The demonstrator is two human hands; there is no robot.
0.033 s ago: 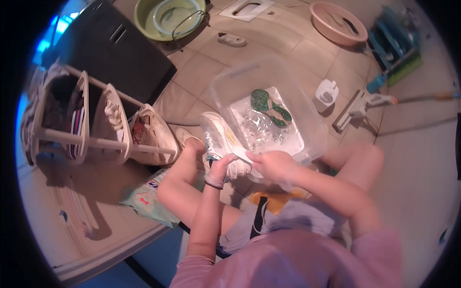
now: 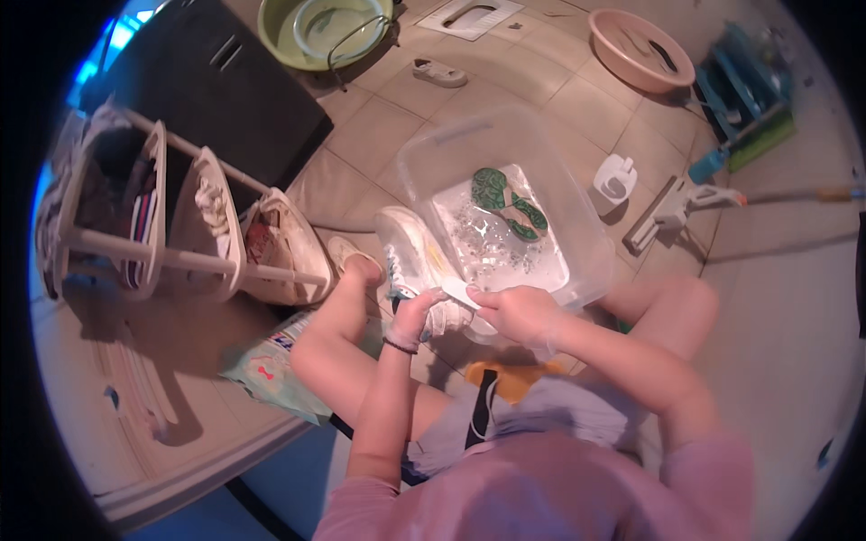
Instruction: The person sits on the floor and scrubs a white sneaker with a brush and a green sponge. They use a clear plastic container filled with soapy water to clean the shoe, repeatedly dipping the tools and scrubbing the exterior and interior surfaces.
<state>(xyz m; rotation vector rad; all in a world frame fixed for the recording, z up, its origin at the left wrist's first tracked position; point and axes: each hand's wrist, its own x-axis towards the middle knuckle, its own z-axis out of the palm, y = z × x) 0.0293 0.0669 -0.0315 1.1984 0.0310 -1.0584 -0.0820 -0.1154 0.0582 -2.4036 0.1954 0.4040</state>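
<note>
Head view: white sneaker (image 2: pixel 405 242) held at the left edge of the clear plastic tub (image 2: pixel 566 189)

Left hand (image 2: pixel 413 317): closed on the sneaker's near end, fingertips partly hidden. We judge that this hold steadies the shoe, leaving the upper free for the other hand.

Right hand (image 2: pixel 519 313): closed narrowly around a white tool (image 2: pixel 460 292), its tip just beside the left fingers. Possibly a brush; we see no bristles. The short grip suggests control over a small area.

Sneaker: tilted, toe pointing away from us, overlapping the tub's left edge toward its near corner. We cannot tell whether it rests on the rim or is held clear of it. The position probably lets drips fall close to the tub.

Tub: between the knees on the tiled floor (image 2: pixel 374 135), presumably for easy reach. Bubbly water (image 2: pixel 494 257) covers part of its bottom; two green patterned insole-like pieces (image 2: pixel 489 187) lie toward its far right corner, perhaps left to soak.

Outside, we note a white plastic scoop (image 2: pixel 615 178) near the tub's right edge and another sneaker (image 2: pixel 439 73) well beyond its far edge.
</note>
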